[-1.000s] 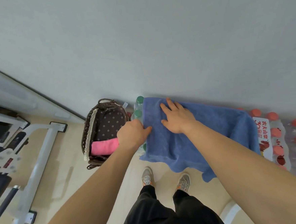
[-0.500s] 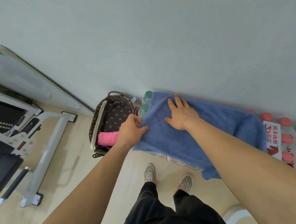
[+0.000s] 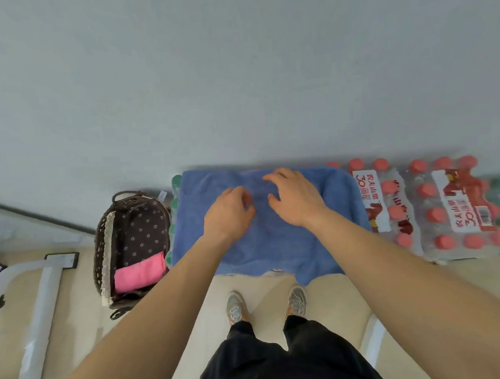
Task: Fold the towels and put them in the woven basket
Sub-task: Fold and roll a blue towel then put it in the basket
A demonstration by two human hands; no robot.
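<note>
1. A plain pale wall [image 3: 234,72] fills the upper part of the view; below it runs a light floor [image 3: 197,305], where the person's two shoes [image 3: 236,307] stand side by side.
2. Shrink-wrapped packs of bottles [image 3: 463,210] with red caps sit in a row against the wall; a blue towel [image 3: 264,247] lies spread over the packs at the left end, its front edge hanging down toward the floor.
3. The left hand [image 3: 229,213] rests on the towel near its middle, fingers curled in against the cloth; whether it pinches a fold I cannot tell.
4. The right hand [image 3: 295,199] lies just beside it, palm down, fingers loosely spread and bent on the towel, gripping nothing.
5. A dark woven basket [image 3: 103,244] with a spotted lining stands on the floor just left of the towel; a folded pink towel [image 3: 139,272] lies inside it at the near end.
6. A white metal frame [image 3: 40,298] stands at far left.
</note>
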